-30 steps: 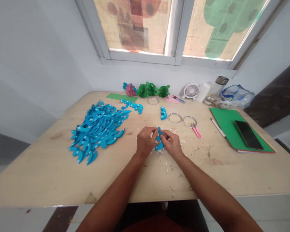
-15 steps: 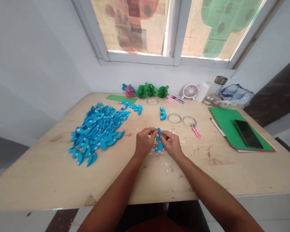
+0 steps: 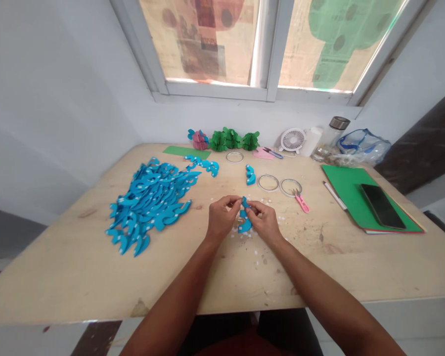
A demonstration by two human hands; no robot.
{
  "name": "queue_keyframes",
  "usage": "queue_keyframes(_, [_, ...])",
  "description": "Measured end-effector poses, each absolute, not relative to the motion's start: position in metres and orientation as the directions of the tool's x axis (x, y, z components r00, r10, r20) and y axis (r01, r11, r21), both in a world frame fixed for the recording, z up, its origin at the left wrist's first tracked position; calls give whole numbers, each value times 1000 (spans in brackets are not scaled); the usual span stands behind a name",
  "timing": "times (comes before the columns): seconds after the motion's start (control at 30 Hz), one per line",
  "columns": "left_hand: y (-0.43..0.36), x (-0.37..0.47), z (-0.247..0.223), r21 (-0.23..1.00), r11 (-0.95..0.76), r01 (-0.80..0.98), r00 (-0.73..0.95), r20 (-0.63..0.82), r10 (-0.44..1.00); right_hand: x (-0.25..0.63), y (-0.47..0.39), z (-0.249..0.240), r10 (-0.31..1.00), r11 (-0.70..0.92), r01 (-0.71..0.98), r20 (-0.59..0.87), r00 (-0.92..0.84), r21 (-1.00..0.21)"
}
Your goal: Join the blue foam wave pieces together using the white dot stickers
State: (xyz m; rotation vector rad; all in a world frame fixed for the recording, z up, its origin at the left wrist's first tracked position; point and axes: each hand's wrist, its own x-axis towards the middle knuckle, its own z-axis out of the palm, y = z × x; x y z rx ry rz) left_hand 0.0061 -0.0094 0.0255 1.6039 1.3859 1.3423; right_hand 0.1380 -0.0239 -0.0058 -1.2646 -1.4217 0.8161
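Between my hands is a curved blue paper cutout (image 3: 245, 226) with small white squares on it. My right hand (image 3: 262, 217) pinches it from the right side. My left hand (image 3: 222, 213) is closed at its upper left edge, thumb and forefinger together; whether they grip the paper or a tiny white piece is too small to tell. White paper bits (image 3: 256, 252) lie scattered on the table under and around my hands. A similar blue cutout (image 3: 250, 175) rests just beyond them. To the left spreads a large heap of blue cutouts (image 3: 152, 193).
Tape rolls (image 3: 268, 182) and pink thread snips (image 3: 301, 201) lie to the right. A phone (image 3: 382, 206) sits on green sheets (image 3: 343, 180), beside a white pen (image 3: 334, 196). Green paper figures (image 3: 231, 138), a small fan (image 3: 292, 140) and a bottle (image 3: 332, 138) line the back.
Both hands stay in nearly the same place on the blue paper cutout. Only a slight shift of the whole view shows.
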Motion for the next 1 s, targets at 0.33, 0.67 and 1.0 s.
queue_keyframes(0.33, [-5,-1,25,908,-274,317,20,283,959,139,-24,-5,972,207,254,229,59,-945])
queue_keyframes(0.67, [-3,-2,21,853,-336,400,66,339,939,138,-25,-4,973,203,257,224,56,-945])
queue_keyframes(1.0, [-2,-1,17,792,-333,511,85,339,937,138,-26,-4,976,191,283,213,47,-940])
